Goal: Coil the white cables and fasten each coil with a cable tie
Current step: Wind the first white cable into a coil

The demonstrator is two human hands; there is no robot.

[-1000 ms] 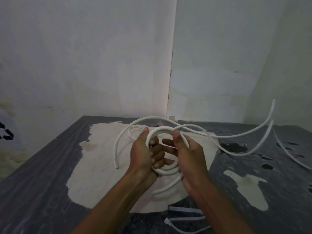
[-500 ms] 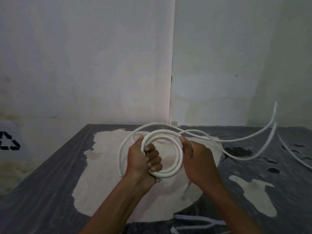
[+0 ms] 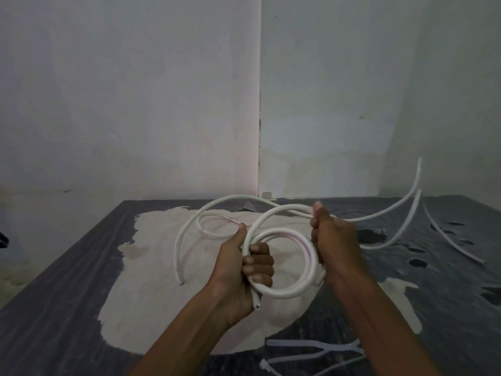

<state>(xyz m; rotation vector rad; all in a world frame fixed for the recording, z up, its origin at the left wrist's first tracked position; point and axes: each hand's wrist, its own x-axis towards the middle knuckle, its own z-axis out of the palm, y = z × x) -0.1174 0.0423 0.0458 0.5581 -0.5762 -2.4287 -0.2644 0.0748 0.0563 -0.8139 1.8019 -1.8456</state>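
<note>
the white cable [image 3: 282, 293] hangs half-coiled above the table [image 3: 67, 280], its loop now wider. left hand [image 3: 244, 267] clamps the coil's left side; right hand [image 3: 334, 244], now raised, grips the right. cable ties [image 3: 311, 351] lie at the near edge.

Your right hand [image 3: 334, 242] hides part of the coil [image 3: 284, 290]; the cable ties [image 3: 311, 354] run off the bottom edge.

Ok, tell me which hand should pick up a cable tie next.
Right. The left hand is clamped on the coil at its cut end, pinning the loops. The right hand only guides the loose cable, and the cable ties lie beneath its forearm.
</note>
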